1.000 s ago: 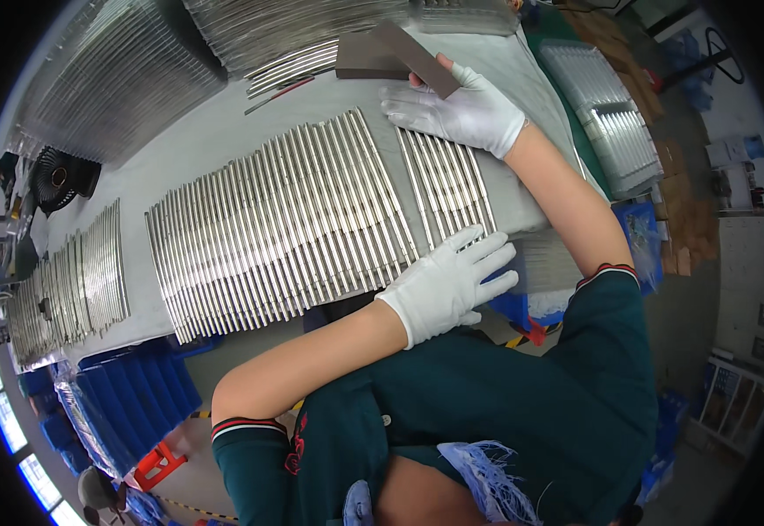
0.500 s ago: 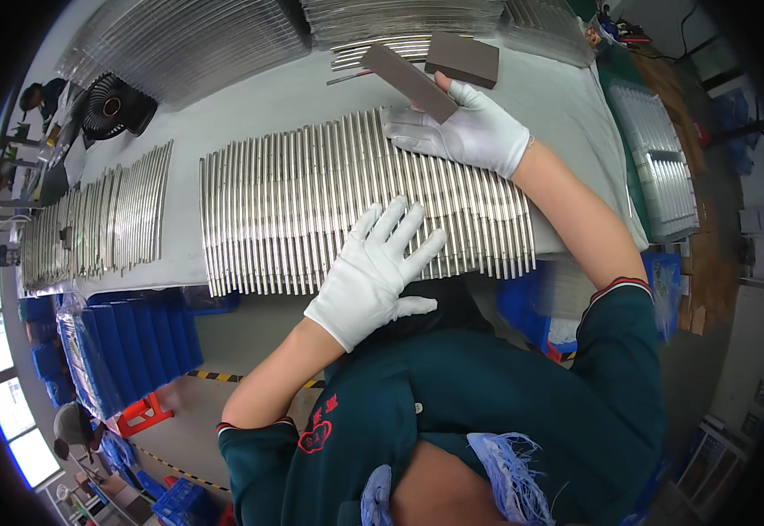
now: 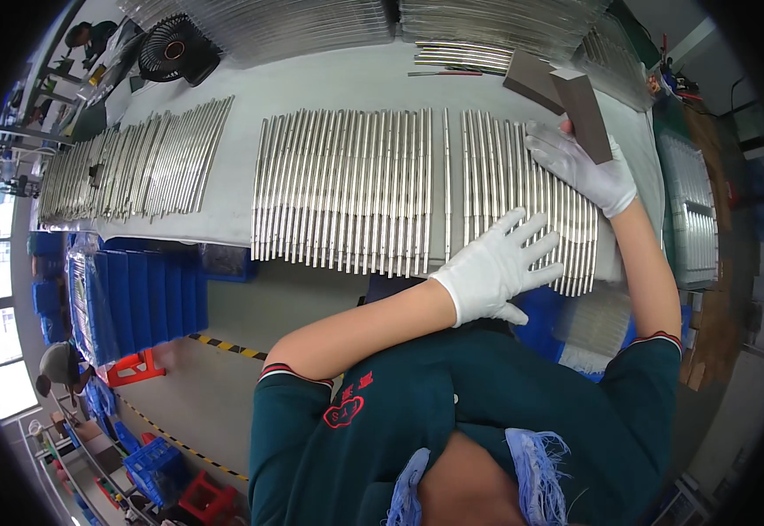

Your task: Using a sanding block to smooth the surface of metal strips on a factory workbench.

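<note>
1. We have our left hand (image 3: 497, 266) in a white glove, fingers spread flat, resting on the near ends of the right-hand group of metal rods (image 3: 526, 197) at the front edge of the counter (image 3: 329, 88).

2. Our right hand (image 3: 582, 167), also gloved, lies open on the far end of that same group, palm down, with the fingers pointing left across the rods. A dark brown block (image 3: 585, 114) stands just at the back of this hand; we cannot tell whether the thumb grips it or it merely leans there. A second dark block (image 3: 529, 81) lies just beyond it.

3. This group looks mostly squared up, we judge: its rods lie side by side, though the near ends step down toward the right instead of forming one straight line.

4. The large middle group of rods (image 3: 347, 197) lies in a tidy row, its ends roughly level, which we take as finished. One single rod (image 3: 446, 184) lies alone in the gap between the two groups.

5. The left group of rods (image 3: 136, 162) is fanned and looser, so we judge it as work left to do.

6. Further stacks of rods (image 3: 329, 22) sit along the far edge, beside a small black fan (image 3: 171, 53); blue bins (image 3: 136, 302) stand below the counter.
</note>
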The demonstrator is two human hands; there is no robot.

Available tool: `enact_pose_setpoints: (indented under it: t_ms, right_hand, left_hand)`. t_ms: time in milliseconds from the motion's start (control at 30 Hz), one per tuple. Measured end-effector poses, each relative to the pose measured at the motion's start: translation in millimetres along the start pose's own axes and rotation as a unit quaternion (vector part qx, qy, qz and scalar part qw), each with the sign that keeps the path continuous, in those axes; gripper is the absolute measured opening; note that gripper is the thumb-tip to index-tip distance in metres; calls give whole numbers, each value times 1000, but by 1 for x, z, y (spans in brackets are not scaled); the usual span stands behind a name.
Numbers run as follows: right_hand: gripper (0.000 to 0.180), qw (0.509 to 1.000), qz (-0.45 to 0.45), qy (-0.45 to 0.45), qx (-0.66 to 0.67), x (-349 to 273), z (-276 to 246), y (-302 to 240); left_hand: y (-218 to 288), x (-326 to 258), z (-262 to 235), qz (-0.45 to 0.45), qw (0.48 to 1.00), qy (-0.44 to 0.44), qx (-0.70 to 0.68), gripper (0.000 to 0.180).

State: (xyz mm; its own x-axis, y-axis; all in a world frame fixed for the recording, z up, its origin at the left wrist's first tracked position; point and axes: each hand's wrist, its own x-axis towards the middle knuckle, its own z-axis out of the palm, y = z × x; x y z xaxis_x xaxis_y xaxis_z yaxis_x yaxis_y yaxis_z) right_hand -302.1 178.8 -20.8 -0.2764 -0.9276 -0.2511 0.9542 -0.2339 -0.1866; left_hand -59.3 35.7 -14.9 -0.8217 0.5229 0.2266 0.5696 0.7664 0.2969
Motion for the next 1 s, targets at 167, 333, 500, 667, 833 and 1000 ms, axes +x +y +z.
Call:
enact_pose_setpoints:
  t_ms: [167,333,500,667,833,1000]
  right_hand:
    - [39,991,-53,-46,-117,-30,-11,-19]
    - [41,987,-89,-48,-127,-23,17,3]
    - [54,993,67,-88,-50,62,62,83]
    - [63,972,181,-131,-75,149,66,151]
    - [64,967,196,-139,-82,154,56,153]
    - [63,969,180,-120,-115,112,50,115]
  left_hand:
    - [-5,-7,-18,1,996,74,-47,83]
    - [-75,-111,-76,-291,935,82,185,86]
    - [-124,-208,-92,-541,800,56,254,91]
    - [-122,-191,-85,-532,811,143,197,65]
    - [-117,-186,-87,-535,807,181,172,61]
    - [-115,-174,-83,-559,785,176,202,66]
